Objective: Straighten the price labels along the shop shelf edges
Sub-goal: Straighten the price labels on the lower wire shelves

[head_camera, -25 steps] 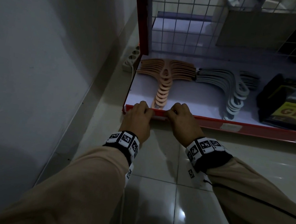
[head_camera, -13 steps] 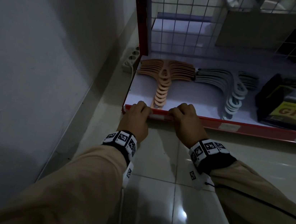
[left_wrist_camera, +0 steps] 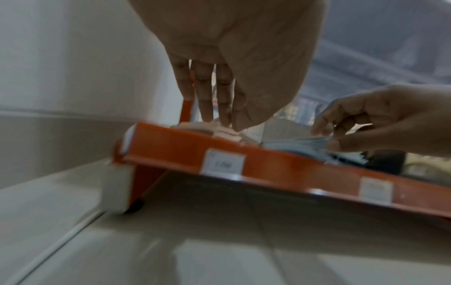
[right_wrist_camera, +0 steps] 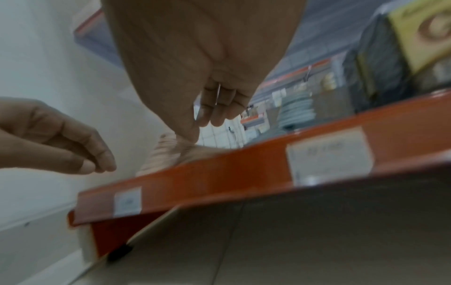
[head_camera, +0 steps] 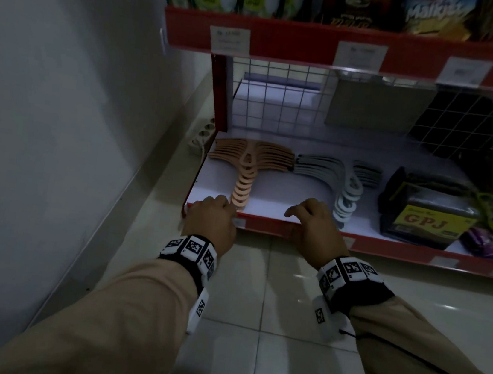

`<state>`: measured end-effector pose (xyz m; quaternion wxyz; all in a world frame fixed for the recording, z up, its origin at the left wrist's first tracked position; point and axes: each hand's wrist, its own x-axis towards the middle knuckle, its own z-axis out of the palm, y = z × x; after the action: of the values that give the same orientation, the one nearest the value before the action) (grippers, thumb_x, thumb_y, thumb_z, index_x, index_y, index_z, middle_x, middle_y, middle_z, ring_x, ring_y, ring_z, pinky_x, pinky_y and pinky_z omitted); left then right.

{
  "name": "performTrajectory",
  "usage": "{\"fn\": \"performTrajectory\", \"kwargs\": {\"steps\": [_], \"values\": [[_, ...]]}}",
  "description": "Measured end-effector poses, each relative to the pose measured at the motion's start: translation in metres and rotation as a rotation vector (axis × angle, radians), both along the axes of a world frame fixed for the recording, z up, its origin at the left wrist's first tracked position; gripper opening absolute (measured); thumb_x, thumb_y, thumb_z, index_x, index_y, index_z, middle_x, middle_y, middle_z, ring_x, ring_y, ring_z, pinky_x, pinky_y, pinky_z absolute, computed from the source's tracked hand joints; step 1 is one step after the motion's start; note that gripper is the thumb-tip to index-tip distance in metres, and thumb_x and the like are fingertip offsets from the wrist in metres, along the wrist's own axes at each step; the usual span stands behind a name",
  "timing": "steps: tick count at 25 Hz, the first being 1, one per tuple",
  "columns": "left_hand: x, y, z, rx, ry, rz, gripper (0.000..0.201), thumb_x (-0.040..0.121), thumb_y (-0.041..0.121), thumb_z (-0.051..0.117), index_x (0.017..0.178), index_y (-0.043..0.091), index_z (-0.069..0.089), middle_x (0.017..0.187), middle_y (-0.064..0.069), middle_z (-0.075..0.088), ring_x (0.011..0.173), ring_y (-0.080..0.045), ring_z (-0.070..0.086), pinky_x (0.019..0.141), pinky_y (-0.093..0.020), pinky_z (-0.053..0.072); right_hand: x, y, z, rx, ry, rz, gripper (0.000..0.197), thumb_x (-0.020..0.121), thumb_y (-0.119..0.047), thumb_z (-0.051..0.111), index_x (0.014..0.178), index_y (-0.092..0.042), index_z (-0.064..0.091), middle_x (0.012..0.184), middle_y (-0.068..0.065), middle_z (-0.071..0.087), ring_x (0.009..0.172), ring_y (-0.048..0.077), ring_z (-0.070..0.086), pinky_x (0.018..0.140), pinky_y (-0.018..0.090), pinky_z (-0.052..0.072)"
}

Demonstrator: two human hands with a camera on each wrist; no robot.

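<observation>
- Red bottom shelf edge (head_camera: 387,248) carries white price labels; nearest label (left_wrist_camera: 223,163) sits below left hand (head_camera: 211,221).
- Right hand (head_camera: 316,227) at 3 o'clock of left, apart.
- Both hands loose, empty, over the edge.

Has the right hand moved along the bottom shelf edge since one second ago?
Yes. The right hand moved rightward, from beside the peach hangers to the grey hangers, off the shelf edge.

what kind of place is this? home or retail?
Most likely a small retail shop. Red shelf edges carry white price labels, packaged goods fill the upper shelf, and stacked hangers lie displayed on the bottom one.
</observation>
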<state>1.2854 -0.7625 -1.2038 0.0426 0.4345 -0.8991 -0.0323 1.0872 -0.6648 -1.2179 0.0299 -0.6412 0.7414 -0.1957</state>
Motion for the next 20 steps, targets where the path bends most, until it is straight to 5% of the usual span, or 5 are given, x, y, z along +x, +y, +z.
{"fn": "performTrajectory", "kwargs": {"steps": [6,15,20], "values": [[-0.039,0.002,0.079,-0.131,0.114,-0.142,0.031,0.09,0.025,0.047,0.116,0.021,0.063,0.126,-0.001,0.054,0.113,-0.023,0.05,0.096,-0.035,0.038,-0.03,0.008,0.073,-0.2,-0.016,-0.091,0.023,0.086,-0.009,0.061,0.108,-0.008,0.064,0.108,0.016,0.055,0.105,0.035,0.05,0.082,0.038,0.044],[-0.089,-0.015,0.236,-0.359,0.377,-0.394,0.026,0.09,0.029,0.05,0.11,0.02,0.064,0.109,-0.002,0.06,0.103,-0.025,0.054,0.088,-0.038,0.039,-0.042,-0.003,0.214,-0.469,0.114,-0.19,0.019,0.082,-0.009,0.062,0.101,-0.01,0.063,0.099,0.013,0.055,0.093,0.034,0.053,0.07,0.033,0.042],[-0.101,-0.024,0.281,-0.397,0.464,-0.505,0.022,0.09,0.031,0.05,0.104,0.021,0.064,0.112,0.0,0.06,0.104,-0.024,0.054,0.087,-0.04,0.042,-0.037,0.003,0.252,-0.427,0.215,-0.274,0.02,0.081,-0.013,0.064,0.101,-0.01,0.061,0.102,0.012,0.054,0.093,0.032,0.053,0.068,0.036,0.047]]}}
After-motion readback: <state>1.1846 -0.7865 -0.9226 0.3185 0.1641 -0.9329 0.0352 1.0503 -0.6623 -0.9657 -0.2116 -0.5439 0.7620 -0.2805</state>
